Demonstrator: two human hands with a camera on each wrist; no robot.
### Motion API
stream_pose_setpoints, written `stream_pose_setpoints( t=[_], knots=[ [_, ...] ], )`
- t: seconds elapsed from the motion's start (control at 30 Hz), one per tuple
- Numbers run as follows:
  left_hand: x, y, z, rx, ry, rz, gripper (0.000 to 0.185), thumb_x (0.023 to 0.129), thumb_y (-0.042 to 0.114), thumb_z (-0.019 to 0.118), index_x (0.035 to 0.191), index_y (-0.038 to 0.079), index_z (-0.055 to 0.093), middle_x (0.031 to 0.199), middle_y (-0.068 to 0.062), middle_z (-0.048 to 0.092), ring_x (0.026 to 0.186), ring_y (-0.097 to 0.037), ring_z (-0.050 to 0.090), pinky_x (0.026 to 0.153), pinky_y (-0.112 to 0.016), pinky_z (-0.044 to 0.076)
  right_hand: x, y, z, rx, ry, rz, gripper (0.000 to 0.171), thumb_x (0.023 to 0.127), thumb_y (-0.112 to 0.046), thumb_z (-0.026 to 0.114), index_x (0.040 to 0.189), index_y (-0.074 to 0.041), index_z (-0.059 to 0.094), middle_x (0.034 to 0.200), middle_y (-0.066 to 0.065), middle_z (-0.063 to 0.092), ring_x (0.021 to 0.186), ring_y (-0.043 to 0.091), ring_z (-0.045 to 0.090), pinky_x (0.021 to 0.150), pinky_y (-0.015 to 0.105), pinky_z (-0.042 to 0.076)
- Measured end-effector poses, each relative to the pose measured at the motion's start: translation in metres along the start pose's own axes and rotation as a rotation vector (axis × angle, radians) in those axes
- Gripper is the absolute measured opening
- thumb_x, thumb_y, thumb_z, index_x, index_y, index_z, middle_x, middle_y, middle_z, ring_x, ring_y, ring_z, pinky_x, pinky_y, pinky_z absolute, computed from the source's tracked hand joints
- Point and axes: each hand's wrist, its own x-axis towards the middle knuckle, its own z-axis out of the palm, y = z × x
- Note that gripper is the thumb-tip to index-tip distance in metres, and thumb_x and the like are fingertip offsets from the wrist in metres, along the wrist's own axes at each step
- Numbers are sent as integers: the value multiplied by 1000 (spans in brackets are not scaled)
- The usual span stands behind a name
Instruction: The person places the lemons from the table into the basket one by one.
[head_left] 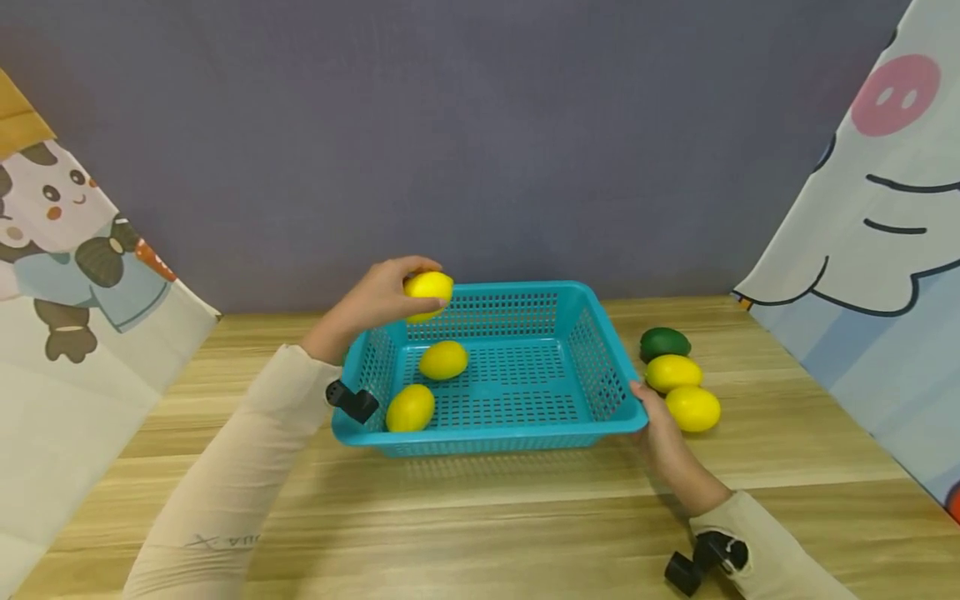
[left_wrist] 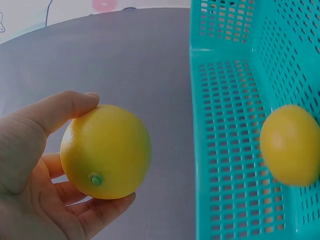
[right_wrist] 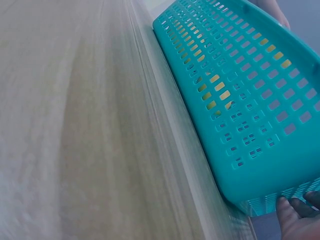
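Observation:
My left hand (head_left: 386, 292) grips a yellow lemon (head_left: 429, 293) above the back left corner of a blue plastic basket (head_left: 495, 432). In the left wrist view, thumb and fingers wrap round this lemon (left_wrist: 107, 152), whose green stem spot shows. Two more lemons lie inside the basket at its left: one lemon (head_left: 443, 360) farther back, another lemon (head_left: 411, 408) by the front wall. My right hand (head_left: 660, 425) holds the basket's front right corner, thumb on the rim. The right wrist view shows its fingers (right_wrist: 295, 220) at the basket's end wall (right_wrist: 270, 185).
Right of the basket, a dark green avocado-like fruit (head_left: 664, 343) and two lemons, a nearer lemon (head_left: 693, 408) and a farther lemon (head_left: 673, 372), lie in a row on the wooden table (head_left: 480, 533). A grey wall (head_left: 480, 150) stands behind; printed cloths hang at both sides.

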Motion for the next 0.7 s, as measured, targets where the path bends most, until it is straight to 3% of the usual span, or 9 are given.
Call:
stream_pose_setpoints(
  t=[0.2,0.4,0.6,0.7],
  knots=[
    [8,6,11,1,-26,5,51,85,21,69,130,5,52,115,-12,59,89,-25,54,74,-34,48,-2,-6,5,-34,21,10,42,101,-33,30,131,-5,37,106,-13,57,94,1,55,80,19,47],
    [16,10,24,19,-62,12,52,86,24,68,132,7,51,120,-10,58,93,-25,54,77,-34,48,-5,-11,9,-56,32,48,59,99,-36,30,139,7,22,108,-17,55,97,-1,52,82,18,46],
    [23,14,36,27,-92,11,51,87,26,67,132,8,51,124,-9,56,88,-23,54,72,-32,47,3,2,-3,10,-1,37,29,102,-32,31,125,-19,43,111,-14,55,99,-2,53,83,18,47],
    [26,14,43,42,-114,22,51,87,26,67,131,7,52,123,-8,57,85,-22,53,70,-31,46,3,4,-5,17,-14,29,31,101,-35,33,126,-18,42,111,-14,54,99,-2,53,83,18,46]
  ],
)
